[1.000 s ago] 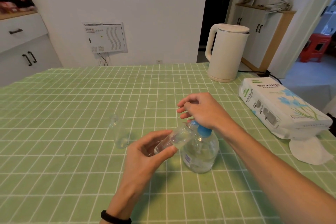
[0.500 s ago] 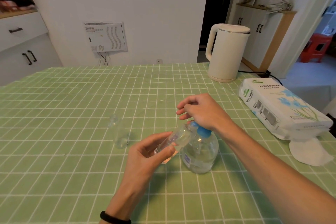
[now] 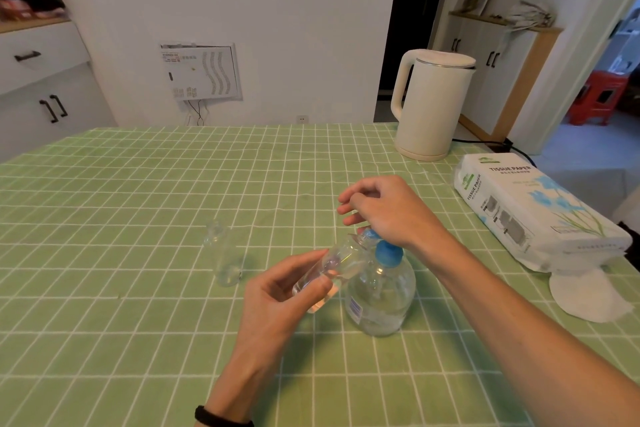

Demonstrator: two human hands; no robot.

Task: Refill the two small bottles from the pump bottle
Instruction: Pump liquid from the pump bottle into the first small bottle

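Left hand (image 3: 277, 295) grip grasps tilted small bottle (image 3: 343, 260) at pump bottle (image 3: 384, 291) nozzle. Right hand (image 3: 384, 211) rests atop pump, grip slack.

Head-worn view, forward-down, near the table (image 3: 138, 288).

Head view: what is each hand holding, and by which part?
The left hand grips the tilted small bottle by its lower body, near the base. The right hand holds nothing; it rests on the blue pump head.
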